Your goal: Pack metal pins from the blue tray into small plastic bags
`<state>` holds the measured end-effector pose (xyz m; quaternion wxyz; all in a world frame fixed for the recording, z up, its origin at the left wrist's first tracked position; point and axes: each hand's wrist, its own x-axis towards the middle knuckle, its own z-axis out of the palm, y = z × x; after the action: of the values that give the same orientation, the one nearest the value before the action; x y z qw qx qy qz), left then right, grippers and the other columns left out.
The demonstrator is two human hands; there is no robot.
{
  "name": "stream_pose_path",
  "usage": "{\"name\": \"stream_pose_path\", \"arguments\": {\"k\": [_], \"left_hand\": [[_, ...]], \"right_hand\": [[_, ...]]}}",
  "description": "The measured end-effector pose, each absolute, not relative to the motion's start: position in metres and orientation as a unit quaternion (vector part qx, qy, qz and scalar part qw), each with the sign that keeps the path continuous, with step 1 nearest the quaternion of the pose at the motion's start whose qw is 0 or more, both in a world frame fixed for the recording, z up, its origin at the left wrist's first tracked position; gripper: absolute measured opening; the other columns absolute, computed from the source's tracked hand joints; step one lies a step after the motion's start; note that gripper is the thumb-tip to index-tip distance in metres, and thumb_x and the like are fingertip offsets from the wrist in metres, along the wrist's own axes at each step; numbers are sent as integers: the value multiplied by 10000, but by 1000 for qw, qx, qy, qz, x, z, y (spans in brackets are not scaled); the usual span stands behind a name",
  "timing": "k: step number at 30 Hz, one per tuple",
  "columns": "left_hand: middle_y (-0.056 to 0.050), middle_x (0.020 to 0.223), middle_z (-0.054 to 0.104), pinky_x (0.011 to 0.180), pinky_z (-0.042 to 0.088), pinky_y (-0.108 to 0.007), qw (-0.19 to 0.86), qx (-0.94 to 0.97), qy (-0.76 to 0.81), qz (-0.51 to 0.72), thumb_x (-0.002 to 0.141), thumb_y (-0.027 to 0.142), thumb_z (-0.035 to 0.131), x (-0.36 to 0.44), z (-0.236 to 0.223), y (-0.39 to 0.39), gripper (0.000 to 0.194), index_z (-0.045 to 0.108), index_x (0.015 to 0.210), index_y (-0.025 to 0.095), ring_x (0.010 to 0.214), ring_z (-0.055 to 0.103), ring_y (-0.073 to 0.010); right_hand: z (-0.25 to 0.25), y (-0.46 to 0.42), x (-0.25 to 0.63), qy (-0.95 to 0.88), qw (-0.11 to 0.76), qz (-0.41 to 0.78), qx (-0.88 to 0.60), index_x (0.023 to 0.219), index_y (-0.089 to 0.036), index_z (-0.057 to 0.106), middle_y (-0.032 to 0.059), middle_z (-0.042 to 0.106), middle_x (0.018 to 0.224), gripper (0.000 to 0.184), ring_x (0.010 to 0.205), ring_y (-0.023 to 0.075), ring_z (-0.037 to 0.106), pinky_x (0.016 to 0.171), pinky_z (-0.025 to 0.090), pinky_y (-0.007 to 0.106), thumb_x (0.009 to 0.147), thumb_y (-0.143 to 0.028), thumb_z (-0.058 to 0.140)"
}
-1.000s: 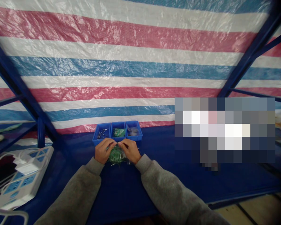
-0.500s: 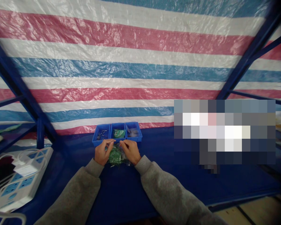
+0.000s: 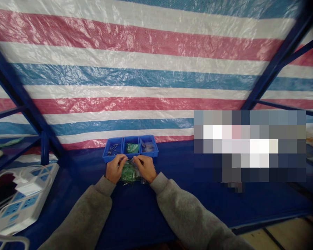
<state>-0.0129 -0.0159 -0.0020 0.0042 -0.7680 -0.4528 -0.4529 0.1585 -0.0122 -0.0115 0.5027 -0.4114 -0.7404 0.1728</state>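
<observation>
Narrow grips are being formed by left hand [image 3: 115, 169] and right hand [image 3: 146, 168] near a glossy green heap [image 3: 129, 174]; slim pieces [image 3: 130, 159] are seemingly being handled, demanding steadiness next.

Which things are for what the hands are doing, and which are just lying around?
Seem part of the job:
left hand, right hand
green pile between them
blue three-part tray
thin pieces in its left compartment
green packet in its middle

Seem just nearby:
white power strip
white adapter
striped sheet
</observation>
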Motion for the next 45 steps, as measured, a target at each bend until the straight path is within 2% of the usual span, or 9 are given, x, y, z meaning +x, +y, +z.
{"name": "stream_pose_path", "arguments": {"k": [7,12,15,23,30,33,39,42,45], "left_hand": [[-43,831,687,715,497,-215,30,-774,-446,-449,881,324,456,-13,-5,-14,216,602,894,165,724,647,-133],[-61,885,697,764,511,-254,53,-786,-412,-458,882,304,464,-13,-5,-13,222,632,935,169,810,657,-161],[-61,887,694,770,511,-267,65,-793,-397,-457,889,285,454,-14,-3,-13,235,643,982,179,795,652,-158],[-69,910,675,802,487,-265,50,-794,-391,-463,889,221,448,-14,-3,-13,241,654,1003,170,842,626,-151],[-51,912,701,747,516,-233,46,-764,-438,-471,887,292,443,-18,-8,-10,246,621,999,163,770,668,-148],[-49,857,695,698,512,-219,32,-761,-447,-469,888,311,439,-17,-7,-11,241,582,1007,157,701,661,-134],[6,675,643,590,471,-197,12,-762,-448,-467,884,335,443,-13,-5,-14,228,538,999,163,551,605,-106],[44,574,586,549,444,-191,13,-765,-452,-459,882,339,447,-12,-4,-15,226,527,997,163,487,563,-96],[53,557,576,542,436,-190,13,-767,-451,-457,878,339,456,-12,-3,-16,227,521,1004,162,476,559,-93]], "right_hand": [[-12,-11,158,-738,504,178,-412,700,-154,645,14,617,630,393,585,114,532,593,362,220,927,-346,388],[-11,-12,158,-738,503,182,-411,698,-158,644,19,619,635,397,587,119,532,595,365,228,927,-355,386],[-10,-12,159,-734,507,181,-413,695,-157,645,17,611,624,394,581,117,525,594,361,228,926,-349,390],[-12,-10,158,-732,515,168,-412,692,-156,637,19,607,623,400,572,120,516,585,349,227,930,-345,376],[-12,-12,159,-721,525,165,-421,672,-157,629,22,599,608,396,551,119,499,569,344,233,927,-330,381],[-10,-13,159,-720,530,173,-413,704,-158,639,26,613,635,358,576,125,515,584,365,233,917,-319,401],[-7,-16,157,-736,524,211,-374,892,-170,657,40,660,796,222,649,131,560,637,424,235,873,-314,488],[-8,-16,157,-752,507,218,-360,881,-174,659,30,651,765,210,631,125,555,625,423,227,863,-321,509],[-9,-16,156,-764,495,220,-351,856,-173,657,22,642,741,195,621,120,548,624,420,222,856,-319,527]]}}
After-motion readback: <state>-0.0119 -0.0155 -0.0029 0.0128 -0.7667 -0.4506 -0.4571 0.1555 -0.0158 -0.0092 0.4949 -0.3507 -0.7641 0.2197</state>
